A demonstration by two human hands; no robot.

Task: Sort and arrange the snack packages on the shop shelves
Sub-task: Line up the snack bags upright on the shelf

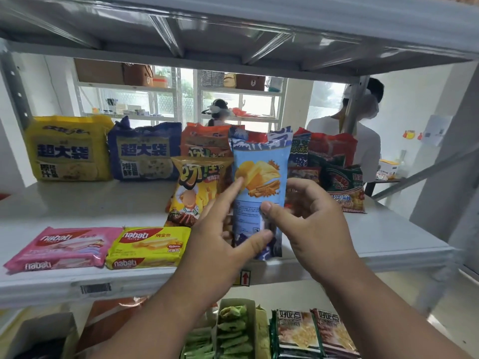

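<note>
At the front edge of the shelf (388,237), right of middle, a blue chip bag (260,182) stands upright between both hands. The right hand (316,218) has its grip closed on the bag's right side, thumb across the printed lower panel and fingers curled behind. The left hand (225,229) holds nothing: its fingers are straight, forefinger touching the bag's left edge and thumb pressing low on the front, steadying it. Just left of the bag, touching or nearly so, stands a yellow bag (194,187). Behind, along the back edge, run a yellow pack (68,149), a navy pack (145,154), an orange pack (207,141) and red-green bags (337,172) toward the right end. Two wafer packs, pink (59,247) and yellow (150,247), lie flat at the front-left edge.

The step in hand looks like setting the blue bag upright in the front row. Next it probably needs its base squared on the shelf beside the yellow bag, then a gentle release so it doesn't topple.
</note>
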